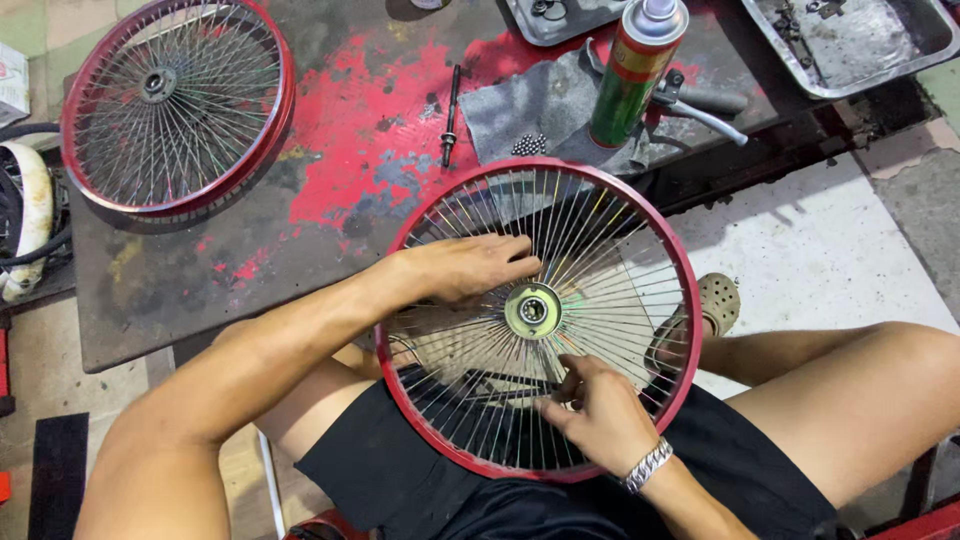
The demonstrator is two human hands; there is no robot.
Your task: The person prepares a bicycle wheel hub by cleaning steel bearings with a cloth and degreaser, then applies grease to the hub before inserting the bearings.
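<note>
A red-rimmed bicycle wheel (668, 260) with many thin metal spokes lies flat across my lap, its silver hub (532, 311) in the middle. My left hand (462, 268) rests palm down on the spokes just left of the hub, fingers stretched toward it. Nearer to me, my right hand (598, 410), with a metal bracelet on the wrist, has its fingers curled onto the spokes below the hub. What the fingertips pinch is hidden among the spokes.
A second red spoked wheel (176, 103) lies on the worn metal workbench (330, 190) at the far left. A green spray can (634, 68) stands on a grey cloth (530, 105) beside small steel balls (529, 146) and an axle bolt (452, 115). Metal trays (905, 55) sit behind.
</note>
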